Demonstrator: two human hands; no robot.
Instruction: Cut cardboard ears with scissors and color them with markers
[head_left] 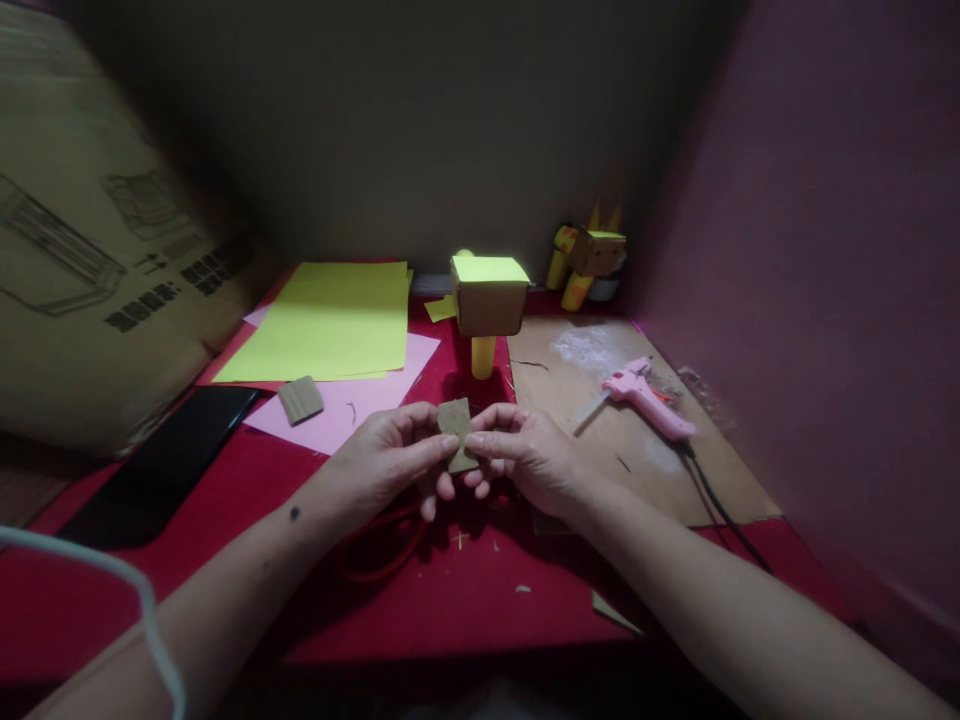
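Note:
A small piece of brown cardboard (457,428) is pinched between both hands near the middle of the red table. My left hand (405,450) grips its left edge, thumb on the near face. On the other edge, my right hand (517,447) holds it the same way. Just beyond them stands a cardboard figure (491,305) with a box-shaped body, a yellow top and a yellow leg. Partly hidden under my left hand are red loops (382,570), perhaps scissor handles.
Yellow sheets (322,320) and pink paper (337,410) lie left, with a cardboard square (301,400) and a black flat object (161,465). A pink glue gun (649,398) rests on a cardboard sheet (555,400) at right. Behind stands a giraffe-like figure (592,255). A carton (97,250) borders the left.

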